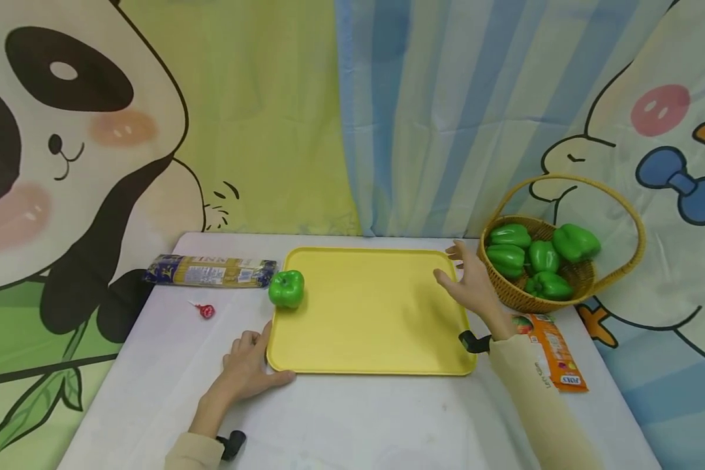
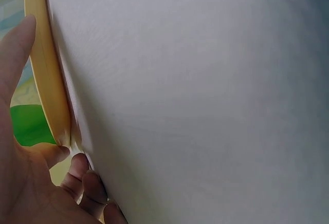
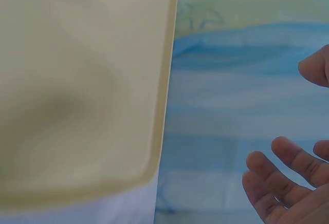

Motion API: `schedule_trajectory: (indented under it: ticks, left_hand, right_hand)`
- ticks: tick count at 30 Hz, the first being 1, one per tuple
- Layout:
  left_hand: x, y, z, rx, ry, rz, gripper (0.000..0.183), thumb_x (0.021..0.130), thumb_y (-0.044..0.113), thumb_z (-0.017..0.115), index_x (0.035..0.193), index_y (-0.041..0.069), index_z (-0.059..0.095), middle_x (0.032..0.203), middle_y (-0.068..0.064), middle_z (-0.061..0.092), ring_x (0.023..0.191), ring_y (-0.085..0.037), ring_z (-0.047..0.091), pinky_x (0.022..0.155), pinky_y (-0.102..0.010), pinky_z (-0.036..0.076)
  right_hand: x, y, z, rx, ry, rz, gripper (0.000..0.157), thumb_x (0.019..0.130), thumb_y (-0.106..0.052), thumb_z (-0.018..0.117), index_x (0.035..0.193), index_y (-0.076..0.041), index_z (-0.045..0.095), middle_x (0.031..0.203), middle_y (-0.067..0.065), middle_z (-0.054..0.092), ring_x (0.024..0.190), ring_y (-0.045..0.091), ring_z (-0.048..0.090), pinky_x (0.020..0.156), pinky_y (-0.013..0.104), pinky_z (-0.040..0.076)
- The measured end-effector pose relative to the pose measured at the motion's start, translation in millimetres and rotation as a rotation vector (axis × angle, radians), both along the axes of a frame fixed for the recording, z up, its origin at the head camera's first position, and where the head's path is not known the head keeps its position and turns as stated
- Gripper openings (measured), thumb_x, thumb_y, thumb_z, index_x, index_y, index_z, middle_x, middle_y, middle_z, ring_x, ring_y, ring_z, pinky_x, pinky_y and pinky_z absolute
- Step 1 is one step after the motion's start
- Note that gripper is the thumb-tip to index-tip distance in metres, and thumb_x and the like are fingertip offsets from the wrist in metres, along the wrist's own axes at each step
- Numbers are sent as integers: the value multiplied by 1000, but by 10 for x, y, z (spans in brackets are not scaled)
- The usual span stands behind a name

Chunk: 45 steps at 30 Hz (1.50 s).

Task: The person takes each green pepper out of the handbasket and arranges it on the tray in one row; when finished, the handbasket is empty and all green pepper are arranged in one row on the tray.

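A yellow tray [image 1: 370,313] lies flat on the white table. My left hand [image 1: 243,365] touches its near left corner, thumb along the front edge and index finger against the left side. In the left wrist view the thumb [image 2: 20,44] rests against the tray's edge [image 2: 49,70], while the other fingers bend beside the corner. My right hand [image 1: 470,277] hovers over the tray's right edge, fingers spread and holding nothing. A green bell pepper [image 1: 286,289] sits at the tray's left rim. Right of the right hand stands a wicker basket [image 1: 523,302] with several green bell peppers [image 1: 543,256].
A blue-and-yellow pasta packet [image 1: 211,271] lies at the back left, and a red-wrapped lollipop [image 1: 205,311] in front of it. An orange packet [image 1: 558,352] is beside the right forearm. Cartoon curtains hang behind the table [image 1: 352,418]; the basket's tall handle [image 1: 637,228] arches upward.
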State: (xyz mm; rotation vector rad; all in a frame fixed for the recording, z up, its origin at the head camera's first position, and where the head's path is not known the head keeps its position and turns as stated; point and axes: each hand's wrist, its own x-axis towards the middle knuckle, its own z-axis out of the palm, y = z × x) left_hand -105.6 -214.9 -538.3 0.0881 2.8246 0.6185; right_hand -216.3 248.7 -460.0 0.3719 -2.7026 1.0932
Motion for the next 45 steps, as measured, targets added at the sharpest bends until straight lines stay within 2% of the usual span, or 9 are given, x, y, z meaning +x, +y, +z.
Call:
schedule_trajectory:
  ticks: [4, 10, 16, 19, 23, 29, 38, 45]
  left_hand:
    - [5, -5, -1, -1, 2, 3, 125, 66, 80, 73, 162, 17, 20, 133, -18, 46, 115, -32, 43, 79, -41, 35]
    - [-2, -21, -11, -1, 1, 8, 126, 66, 80, 73, 162, 17, 20, 134, -19, 46, 116, -32, 44, 79, -42, 36]
    - [-31, -15, 5, -6, -4, 14, 126, 67, 80, 73, 162, 16, 20, 136, -19, 46, 118, -32, 43, 81, -43, 37]
    - [-39, -5, 25, -7, -7, 14, 126, 67, 79, 73, 161, 14, 21, 136, -19, 45, 117, -33, 44, 81, -43, 37]
    - [-39, 3, 46, -13, -15, 18, 125, 67, 78, 74, 161, 14, 22, 136, -20, 45, 116, -33, 44, 81, -43, 37]
    - [-18, 14, 21, 2, -12, 19, 126, 67, 78, 74, 161, 15, 21, 136, -19, 45, 117, -32, 43, 81, -42, 36]
    - [-6, 13, -22, 2, -18, 26, 127, 65, 81, 73, 162, 17, 20, 136, -18, 46, 116, -31, 43, 82, -43, 37]
    - [-17, 18, -33, -5, -21, 25, 129, 65, 82, 72, 162, 15, 20, 137, -19, 45, 116, -32, 44, 83, -47, 38]
  right_hand:
    - [3, 304, -8, 3, 31, -71, 69, 96, -27, 66, 150, 0, 33, 137, 24, 53, 124, 43, 53, 98, 61, 43]
    - [-5, 716, 85, -2, 0, -203, 74, 99, -33, 59, 155, 2, 25, 142, 28, 48, 130, 47, 47, 100, 63, 40]
    - [-127, 1178, 162, 5, 5, -353, 76, 99, -37, 53, 156, 2, 22, 144, 31, 43, 131, 49, 41, 101, 65, 34]
    - [-200, 1398, 192, 22, -31, -429, 77, 99, -40, 49, 156, 2, 20, 149, 32, 35, 132, 50, 36, 103, 66, 30]
    - [-297, 1643, 219, 74, -64, -495, 76, 98, -39, 48, 152, 7, 22, 151, 36, 25, 132, 53, 29, 104, 65, 28]
    - [-400, 1890, 234, 129, -63, -551, 78, 96, -37, 49, 149, 13, 21, 148, 40, 20, 131, 57, 22, 102, 67, 25]
    - [-421, 2083, 257, 159, -174, -588, 86, 97, -43, 47, 155, 10, 11, 158, 36, 8, 140, 57, 14, 107, 71, 23]
    - [-457, 2213, 214, 192, -174, -603, 89, 96, -44, 48, 154, 12, 12, 153, 39, 11, 135, 59, 17, 106, 69, 21]
